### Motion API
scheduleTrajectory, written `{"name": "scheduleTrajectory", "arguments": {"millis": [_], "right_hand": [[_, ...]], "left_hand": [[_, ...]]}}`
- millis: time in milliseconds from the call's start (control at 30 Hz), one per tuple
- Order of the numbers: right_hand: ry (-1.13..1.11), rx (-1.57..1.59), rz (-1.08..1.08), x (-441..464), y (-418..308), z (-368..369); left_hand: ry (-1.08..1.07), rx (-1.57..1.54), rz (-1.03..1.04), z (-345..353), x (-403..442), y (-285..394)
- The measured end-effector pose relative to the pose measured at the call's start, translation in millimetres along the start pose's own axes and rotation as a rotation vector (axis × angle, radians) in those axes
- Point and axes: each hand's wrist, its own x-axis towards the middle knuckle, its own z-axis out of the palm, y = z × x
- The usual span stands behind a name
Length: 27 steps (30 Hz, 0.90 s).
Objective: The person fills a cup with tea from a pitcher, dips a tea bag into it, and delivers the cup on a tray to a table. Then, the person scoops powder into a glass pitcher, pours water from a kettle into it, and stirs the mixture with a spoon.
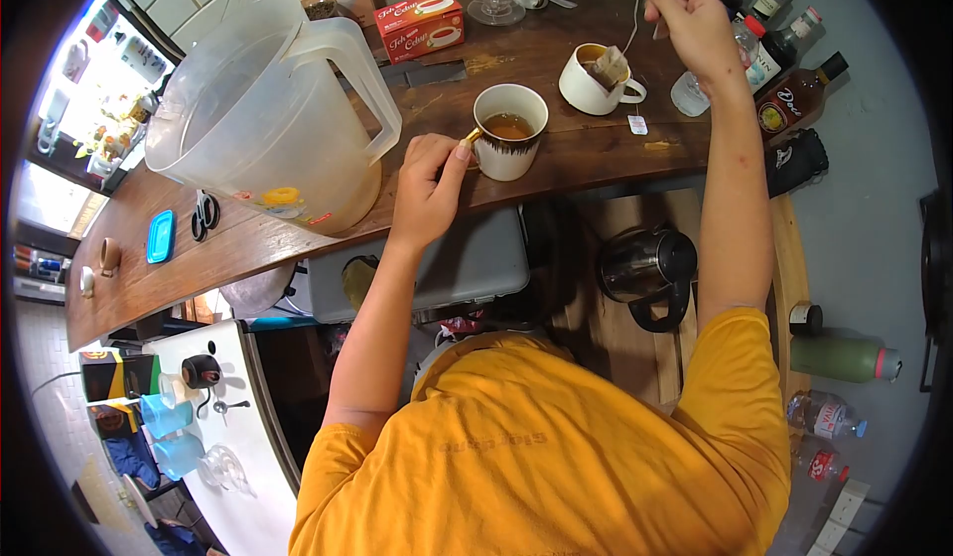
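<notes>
My left hand [431, 177] is closed round the gold handle of a white mug [509, 162] with a dark brushed band; brown liquid lies inside. My right hand [685, 15] is raised at the upper right, pinching a thin, slightly curved silver stem [635, 22] that looks like a teaspoon's handle. At its lower end a wet tea bag [612, 68] sits at the rim of a second white cup [588, 95]. A small paper tag [637, 125] shows below that cup's handle. What lies deep in the second cup is partly hidden by the bag.
A big clear plastic pitcher [298, 109] stands on the wooden counter [447, 84] at left. Behind are a red tea box [420, 27] and a glass dish [495, 5] with spoons. Several bottles [799, 94] line the right end. A kettle [647, 266] sits below the counter.
</notes>
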Motion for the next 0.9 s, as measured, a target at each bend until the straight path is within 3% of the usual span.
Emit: {"name": "scheduleTrajectory", "arguments": {"millis": [100,367,533,900], "right_hand": [[-0.034,0.016,0.063,-9,9,2],[0.004,0.025,-0.068,-2,-8,-8],[0.117,0.012,0.016,-5,-35,-2],[0.147,-0.055,0.07,-6,-27,1]], "left_hand": [[0.005,-0.003,-0.007,0,0,1],[-0.011,0.005,-0.01,0,1,2],[-0.01,0.005,-0.009,0,0,1],[-0.003,0.009,0.004,1,0,-2]]}}
